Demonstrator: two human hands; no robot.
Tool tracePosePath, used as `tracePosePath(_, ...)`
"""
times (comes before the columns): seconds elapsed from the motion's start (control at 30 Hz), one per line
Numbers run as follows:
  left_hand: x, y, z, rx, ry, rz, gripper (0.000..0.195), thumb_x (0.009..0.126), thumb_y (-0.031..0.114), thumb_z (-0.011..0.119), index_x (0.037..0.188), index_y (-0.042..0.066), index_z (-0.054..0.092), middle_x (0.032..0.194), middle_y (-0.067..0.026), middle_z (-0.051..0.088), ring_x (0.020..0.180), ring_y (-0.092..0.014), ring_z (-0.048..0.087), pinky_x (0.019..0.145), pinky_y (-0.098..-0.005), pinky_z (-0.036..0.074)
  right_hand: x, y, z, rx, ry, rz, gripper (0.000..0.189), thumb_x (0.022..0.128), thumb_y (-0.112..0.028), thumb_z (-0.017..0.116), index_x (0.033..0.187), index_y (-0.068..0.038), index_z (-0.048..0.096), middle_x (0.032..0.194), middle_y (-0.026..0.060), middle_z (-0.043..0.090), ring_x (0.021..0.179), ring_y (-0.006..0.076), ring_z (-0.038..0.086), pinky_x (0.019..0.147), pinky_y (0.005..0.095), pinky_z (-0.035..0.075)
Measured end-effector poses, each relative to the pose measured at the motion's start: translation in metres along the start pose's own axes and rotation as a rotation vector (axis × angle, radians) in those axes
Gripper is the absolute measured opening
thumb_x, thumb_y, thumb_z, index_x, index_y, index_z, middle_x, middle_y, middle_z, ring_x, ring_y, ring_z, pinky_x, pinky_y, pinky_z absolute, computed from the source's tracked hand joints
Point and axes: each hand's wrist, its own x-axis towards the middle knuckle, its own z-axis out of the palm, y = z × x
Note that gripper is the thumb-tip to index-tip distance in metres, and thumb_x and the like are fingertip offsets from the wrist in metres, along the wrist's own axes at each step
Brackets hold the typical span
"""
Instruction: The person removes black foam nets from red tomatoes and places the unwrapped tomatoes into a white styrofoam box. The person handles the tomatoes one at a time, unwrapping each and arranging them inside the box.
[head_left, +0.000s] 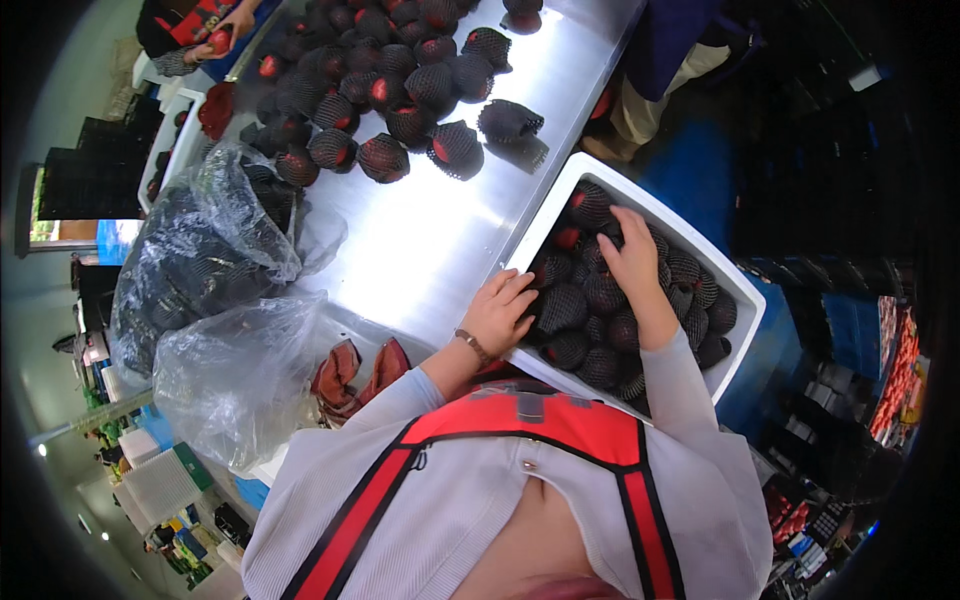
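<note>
A white foam box (739, 289) stands in front of me at the right, against the metal table's edge. Inside it lie many round red fruits (562, 307) in black foam net sleeves. My right hand (634, 251) reaches into the box with thumb and fingers apart over the fruits; whether it touches one is hard to tell. At the box's near left rim rests my left hand (499, 311), fingers spread and a beaded bracelet on the wrist. Beyond the box, an empty-looking black net sleeve (510, 120) lies on the metal table (405, 240).
A heap of sleeved fruits (375, 82) covers the table's far part. Clear plastic bags (232, 367), one with black sleeves, lie left near red-brown crumpled pieces (360, 375). Another person's hands (225, 37) hold a red fruit at top left. A second person's leg (645, 105) stands beyond the box.
</note>
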Motion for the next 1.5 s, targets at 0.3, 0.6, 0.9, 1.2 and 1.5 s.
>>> tracePosePath(0.3, -0.007, 0.001, 0.009, 0.077, 0.032, -0.021, 0.021, 0.077, 0.012, 0.070, 0.097, 0.006, 0.067, 0.125, -0.0097, 0.059, 0.124, -0.034, 0.048, 0.106, -0.0418, 0.041, 0.035, -0.009, 0.047, -0.204, -0.209, 0.232, 0.080, 0.074, -0.027, 0.079, 0.141, -0.011, 0.040, 0.130, 0.0217, 0.046, 0.109, 0.0397, 0.058, 0.090, 0.0444, 0.051)
tracePosePath(0.6, -0.013, 0.003, 0.014, 0.113, 0.064, -0.007, 0.019, 0.074, 0.009, 0.070, 0.092, 0.005, 0.066, 0.125, -0.0099, 0.060, 0.124, -0.036, 0.049, 0.103, -0.0426, 0.043, 0.041, 0.019, 0.058, -0.288, -0.332, 0.306, 0.090, 0.067, -0.034, 0.084, 0.143, -0.023, 0.037, 0.120, 0.0210, 0.058, 0.111, 0.0401, 0.057, 0.093, 0.0465, 0.050)
tracePosePath(0.9, -0.014, -0.004, 0.018, 0.120, 0.041, 0.001, 0.016, 0.075, 0.009, 0.068, 0.091, 0.006, 0.066, 0.125, -0.0086, 0.060, 0.124, -0.035, 0.049, 0.104, -0.0427, 0.042, 0.007, 0.013, 0.020, 0.221, -0.110, 0.306, 0.077, 0.070, -0.033, 0.080, 0.135, -0.011, 0.044, 0.116, 0.0221, 0.064, 0.107, 0.0397, 0.061, 0.094, 0.0426, 0.048)
tracePosePath(1.2, -0.011, 0.059, 0.010, 0.022, 0.219, -0.045, 0.082, 0.072, 0.021, 0.077, 0.142, 0.005, 0.038, 0.131, -0.0204, 0.052, 0.128, -0.035, 0.046, 0.108, -0.0404, 0.037, -0.070, -0.039, -0.049, 0.777, -0.384, 0.371, 0.069, 0.084, -0.031, 0.075, 0.135, 0.004, 0.046, 0.122, 0.0165, 0.060, 0.111, 0.0227, 0.057, 0.097, 0.0321, 0.045)
tracePosePath(1.5, 0.060, 0.105, -0.009, -1.319, 0.105, -0.300, 0.080, 0.078, 0.005, 0.076, 0.143, 0.003, 0.029, 0.122, -0.0102, 0.056, 0.107, -0.019, 0.059, 0.094, -0.0298, 0.048, -0.074, -0.105, -0.100, 0.607, -0.096, 0.188, 0.065, 0.087, -0.035, 0.071, 0.137, -0.001, 0.046, 0.123, 0.0128, 0.059, 0.114, 0.0211, 0.056, 0.098, 0.0309, 0.043)
